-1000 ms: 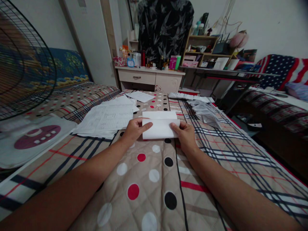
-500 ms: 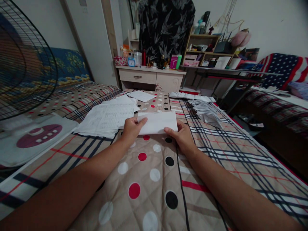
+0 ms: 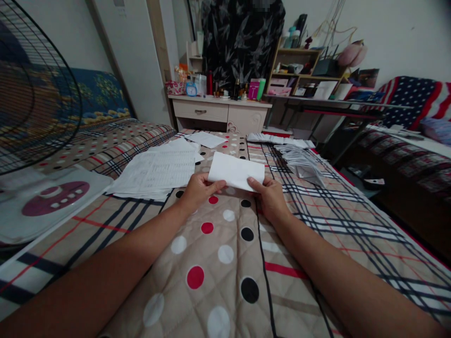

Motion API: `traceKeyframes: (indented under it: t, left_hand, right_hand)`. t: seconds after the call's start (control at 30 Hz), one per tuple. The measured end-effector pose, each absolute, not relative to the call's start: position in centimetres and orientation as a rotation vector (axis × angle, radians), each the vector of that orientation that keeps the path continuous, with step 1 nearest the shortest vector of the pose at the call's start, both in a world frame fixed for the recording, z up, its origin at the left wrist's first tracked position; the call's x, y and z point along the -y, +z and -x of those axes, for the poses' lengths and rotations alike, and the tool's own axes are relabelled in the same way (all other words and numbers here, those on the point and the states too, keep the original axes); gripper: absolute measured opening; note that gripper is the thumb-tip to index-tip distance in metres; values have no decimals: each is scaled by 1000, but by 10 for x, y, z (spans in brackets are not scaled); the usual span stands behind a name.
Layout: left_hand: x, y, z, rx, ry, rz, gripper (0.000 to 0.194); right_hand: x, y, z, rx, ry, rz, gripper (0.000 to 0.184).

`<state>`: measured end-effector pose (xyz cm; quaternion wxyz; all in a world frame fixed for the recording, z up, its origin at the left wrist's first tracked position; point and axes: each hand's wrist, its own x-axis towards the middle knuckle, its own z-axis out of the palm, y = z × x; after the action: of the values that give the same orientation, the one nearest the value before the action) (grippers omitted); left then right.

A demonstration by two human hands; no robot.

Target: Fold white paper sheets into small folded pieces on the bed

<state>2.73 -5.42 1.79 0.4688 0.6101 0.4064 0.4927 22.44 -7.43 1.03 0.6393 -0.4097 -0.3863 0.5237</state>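
As forearms (image 3: 310, 249) converge, hands (image 3: 196, 191) (image 3: 275, 199) pinch paper (image 3: 237, 170).

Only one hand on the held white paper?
No: the left hand grips the white paper near its left end, the right hand near its right.

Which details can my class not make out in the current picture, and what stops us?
Head view: the underside of the white paper, turned away from the camera.
Head view: some fingertips of the left hand and right hand, behind that paper.
Head view: the text on the printed sheets, too small and blurred.
Head view: the rest of the fan, cut off by the picture's left edge.
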Motion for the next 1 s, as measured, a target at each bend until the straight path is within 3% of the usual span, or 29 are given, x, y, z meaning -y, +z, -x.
traceKeyframes:
  t: [0.2, 0.33, 0.7, 1.0]
  left_hand:
    - [51, 16, -26, -1013, 1272, -1372, 37]
    - [50, 13, -24, -966, 1246, -1306, 35]
    - [56, 17, -29, -1007, 1179, -1487, 32]
    - [43, 8, -23, -968, 1404, -1406, 37]
  right_hand:
    - [81, 18, -218, 1010, 1138, 891, 40]
    - [83, 20, -216, 1051, 1057, 987, 27]
    - [76, 8, -222, 1027, 970, 1069, 31]
    - [83, 17, -217, 1052, 990, 1138, 33]
